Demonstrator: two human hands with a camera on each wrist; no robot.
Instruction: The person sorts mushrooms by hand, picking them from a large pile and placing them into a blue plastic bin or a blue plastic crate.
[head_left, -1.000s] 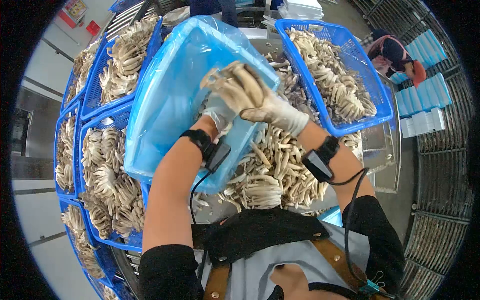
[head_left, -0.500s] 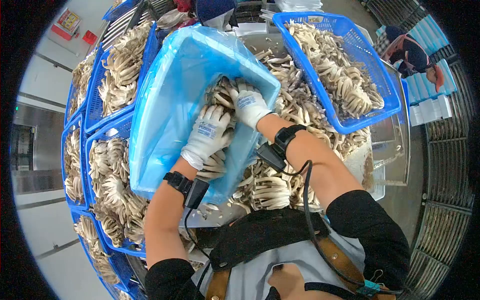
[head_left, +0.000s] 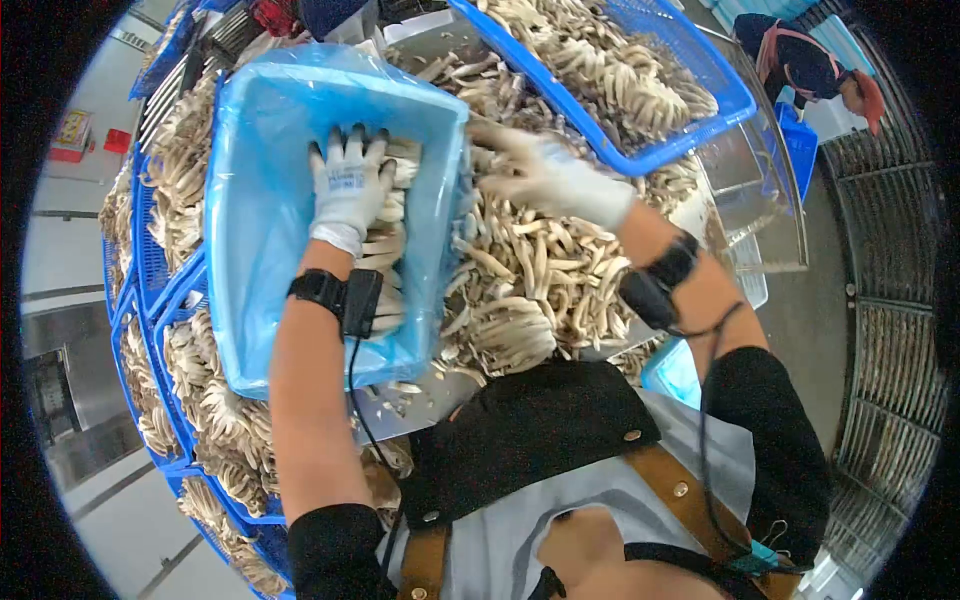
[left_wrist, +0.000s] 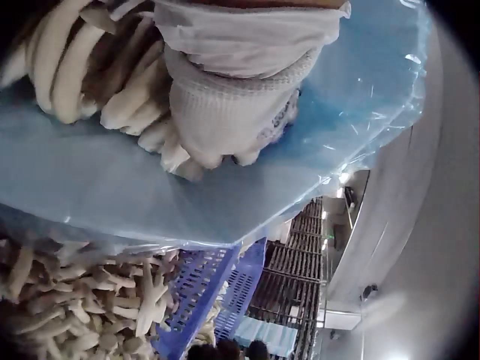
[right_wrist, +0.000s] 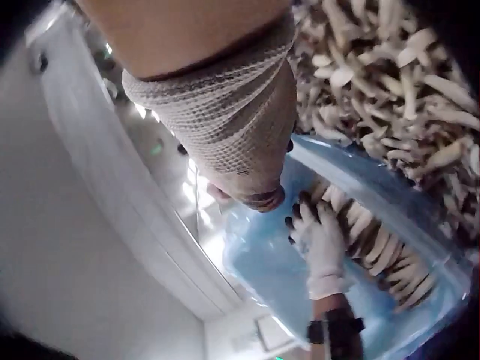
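Inside the blue lined bin (head_left: 262,230), a row of mushrooms (head_left: 385,245) lies along the right wall. My gloved left hand (head_left: 348,190) rests in the bin with fingers spread, its thumb side against that row; the left wrist view shows the glove (left_wrist: 225,112) beside the stems (left_wrist: 67,67). My gloved right hand (head_left: 560,180), blurred, is over the loose mushroom pile (head_left: 540,260) just right of the bin, fingers extended and apparently holding nothing. In the right wrist view the right glove (right_wrist: 225,135) hides most of its fingers.
A blue basket of mushrooms (head_left: 640,160) stands at the upper right of the table. More filled baskets (head_left: 190,400) line the left side. Another person (head_left: 800,65) is at the far right, near a metal rack (head_left: 890,300). A small blue tray (head_left: 675,372) sits near the apron.
Both hands were together over the mushrooms in the bin. The right hand has moved out to the right over the pile; the left stays inside, now flat and spread. The head view has shifted.
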